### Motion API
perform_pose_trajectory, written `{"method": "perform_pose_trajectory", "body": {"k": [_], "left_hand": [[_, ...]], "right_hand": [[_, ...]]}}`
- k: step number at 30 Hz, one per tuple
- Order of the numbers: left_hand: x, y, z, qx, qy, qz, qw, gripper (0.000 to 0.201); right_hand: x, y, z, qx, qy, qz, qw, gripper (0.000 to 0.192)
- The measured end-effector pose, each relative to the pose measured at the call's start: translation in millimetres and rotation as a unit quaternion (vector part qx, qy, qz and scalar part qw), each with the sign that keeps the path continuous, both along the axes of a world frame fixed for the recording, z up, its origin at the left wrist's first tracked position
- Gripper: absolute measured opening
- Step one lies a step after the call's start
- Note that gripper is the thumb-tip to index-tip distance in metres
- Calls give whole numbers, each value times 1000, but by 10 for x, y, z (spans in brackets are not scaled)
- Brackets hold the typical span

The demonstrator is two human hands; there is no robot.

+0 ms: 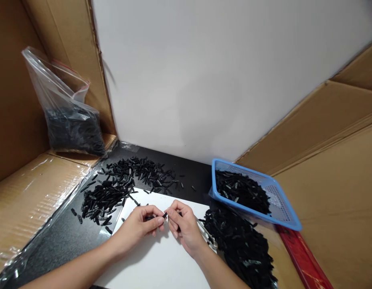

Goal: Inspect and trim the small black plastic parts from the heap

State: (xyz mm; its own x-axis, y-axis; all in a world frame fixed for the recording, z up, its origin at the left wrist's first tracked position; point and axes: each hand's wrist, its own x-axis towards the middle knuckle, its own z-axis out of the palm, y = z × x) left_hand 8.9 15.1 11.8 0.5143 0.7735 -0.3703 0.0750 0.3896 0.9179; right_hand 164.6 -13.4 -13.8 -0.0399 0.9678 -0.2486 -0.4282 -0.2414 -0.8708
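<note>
Over a white board [162, 263], my two hands meet at the fingertips. My left hand [146, 221] is closed, pinching a small black strip [165, 215] between thumb and finger, with more dark pieces partly hidden under its fingers. My right hand [183, 225] is closed too, its fingertips at the other end of that strip. Something black shows between the right fingers, mostly hidden. Beside the right wrist lies a thin metal tool with looped handles [210, 241], partly covered by the hand.
Loose black strips form a pile [106, 196] on the dark tabletop [65, 241] at left. Another black heap [243, 249] lies at right, below a blue basket [286, 216] holding similar pieces. A clear zip bag [73, 128] stands back left. Cardboard walls [333, 168] flank a white panel [204, 80].
</note>
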Motion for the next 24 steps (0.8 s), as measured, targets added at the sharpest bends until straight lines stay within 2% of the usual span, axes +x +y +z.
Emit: {"method": "perform_pose_trajectory", "body": {"k": [12,16,24], "left_hand": [[16,-4,31,2,1,-1,1000,37],[9,-12,74,-9,-9,-5,1000,34],[-8,-26,41,-22,-19,-16,999,27]], "right_hand": [[4,-23,-140,43,-43,29,998,36],[1,-13,-129,42,-31,20,998,36],[1,-11,-69,35,-1,11,999,40]]}}
